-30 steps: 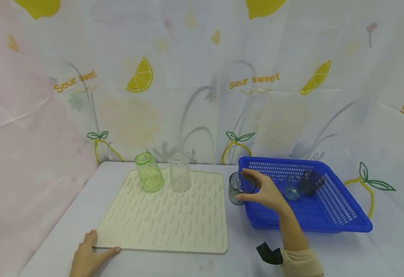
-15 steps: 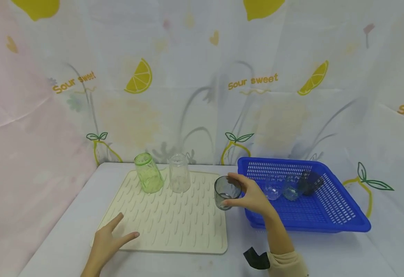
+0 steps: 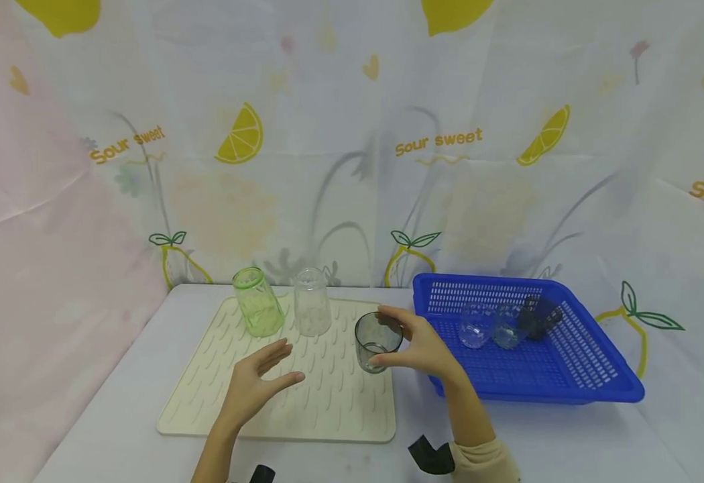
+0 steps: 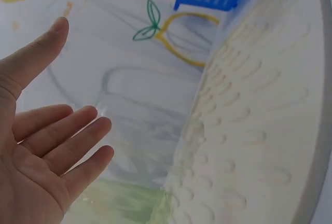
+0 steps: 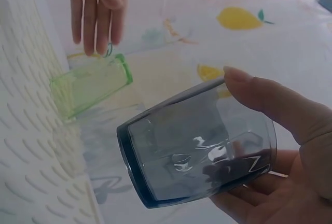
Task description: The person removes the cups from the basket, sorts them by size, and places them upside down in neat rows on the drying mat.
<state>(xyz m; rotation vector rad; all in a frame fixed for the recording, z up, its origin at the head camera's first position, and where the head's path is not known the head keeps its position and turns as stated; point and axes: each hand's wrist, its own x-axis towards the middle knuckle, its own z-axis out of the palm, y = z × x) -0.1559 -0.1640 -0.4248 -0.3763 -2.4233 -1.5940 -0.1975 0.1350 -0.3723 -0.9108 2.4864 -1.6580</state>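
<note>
A smoky grey drinking glass (image 3: 379,342) is gripped between the thumb and fingers of my right hand (image 3: 421,345), held above the right part of a cream ridged mat (image 3: 207,396). In the right wrist view the grey glass (image 5: 197,146) fills the middle, tilted. My left hand (image 3: 254,382) hovers over the mat with its fingers extended and thumb spread, holding nothing; the left wrist view shows its bare palm (image 4: 31,182). At the mat's back stand a green glass (image 3: 258,305) and a clear glass (image 3: 312,305).
A blue perforated basket (image 3: 527,389) stands to the right of the mat. Inside it are two clear glasses, one of them this clear glass (image 3: 475,327), and something dark (image 3: 540,318). A lemon-printed cloth (image 3: 328,201) hangs behind the table.
My right hand has carried the grey glass leftward from the basket's edge to over the mat. My left hand has left the mat's front left corner and moved right and up.
</note>
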